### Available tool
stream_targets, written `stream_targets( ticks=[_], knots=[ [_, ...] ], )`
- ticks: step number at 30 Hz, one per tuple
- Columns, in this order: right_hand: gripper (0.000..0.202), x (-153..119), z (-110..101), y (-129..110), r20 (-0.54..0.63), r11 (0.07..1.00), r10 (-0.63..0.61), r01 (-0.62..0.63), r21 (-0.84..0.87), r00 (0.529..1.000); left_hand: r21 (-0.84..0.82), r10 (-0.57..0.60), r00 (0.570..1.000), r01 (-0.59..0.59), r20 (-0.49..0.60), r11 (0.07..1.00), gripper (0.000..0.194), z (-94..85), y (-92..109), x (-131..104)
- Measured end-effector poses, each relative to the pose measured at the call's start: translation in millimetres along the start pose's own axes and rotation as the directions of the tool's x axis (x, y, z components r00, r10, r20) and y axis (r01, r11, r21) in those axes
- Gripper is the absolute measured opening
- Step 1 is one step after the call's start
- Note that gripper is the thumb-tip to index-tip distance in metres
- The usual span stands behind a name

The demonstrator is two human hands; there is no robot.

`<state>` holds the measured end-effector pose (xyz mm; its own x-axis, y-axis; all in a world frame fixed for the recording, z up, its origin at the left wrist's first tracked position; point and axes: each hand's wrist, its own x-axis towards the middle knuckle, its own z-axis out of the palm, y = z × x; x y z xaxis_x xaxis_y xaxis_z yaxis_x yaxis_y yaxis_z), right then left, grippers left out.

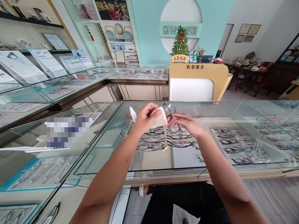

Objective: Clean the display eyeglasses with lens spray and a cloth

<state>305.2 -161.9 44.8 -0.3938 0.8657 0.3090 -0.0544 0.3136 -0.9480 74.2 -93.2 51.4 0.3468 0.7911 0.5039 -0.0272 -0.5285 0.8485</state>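
Above the glass counter, my left hand is closed on a pale cloth, with the thumb pressed on its front. The cloth touches the upper part of a pair of dark-rimmed glasses. My right hand pinches the frame of these glasses from the right. A small white spray bottle stands on the counter just left of my left hand. Another pair of glasses lies on the glass to the left of my left forearm. Rows of glasses show beneath my hands.
The glass counter spans the front, with more frames on trays at the right. Papers lie on the left counter. Further back stand a cash desk and a leafy plant.
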Motion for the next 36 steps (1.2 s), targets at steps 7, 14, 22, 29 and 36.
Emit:
stream_targets(
  ticks=[7, 14, 22, 29, 36],
  knots=[
    [0.034, -1, 4, -6, 0.072, 0.994, 0.034, -0.026, -0.106, 0.997, 0.219, 0.208, 0.978, -0.206, 0.014, 0.954, 0.045, 1.2, 1, 0],
    [0.037, -1, 12, -7, 0.069, 0.997, 0.009, -0.004, -0.078, 0.998, 0.463, 0.358, 0.902, -0.217, -0.241, 0.859, 0.039, 10.5, -7, -5],
    [0.042, 0, 19, -2, 0.024, 0.996, -0.022, 0.024, -0.086, 0.999, 0.498, 0.246, 0.938, -0.096, -0.245, 0.862, 0.062, 15.3, 0, -15],
    [0.041, 1, 19, -1, 0.040, 0.994, -0.059, 0.063, -0.095, 0.997, 0.414, 0.010, 0.989, 0.053, -0.148, 0.909, 0.053, 12.5, 2, -11],
    [0.044, 4, 18, 2, 0.013, 0.992, -0.050, 0.052, -0.113, 0.999, -0.095, -0.155, 0.986, 0.161, 0.066, 0.982, 0.063, 20.1, -8, -4]
  ],
)
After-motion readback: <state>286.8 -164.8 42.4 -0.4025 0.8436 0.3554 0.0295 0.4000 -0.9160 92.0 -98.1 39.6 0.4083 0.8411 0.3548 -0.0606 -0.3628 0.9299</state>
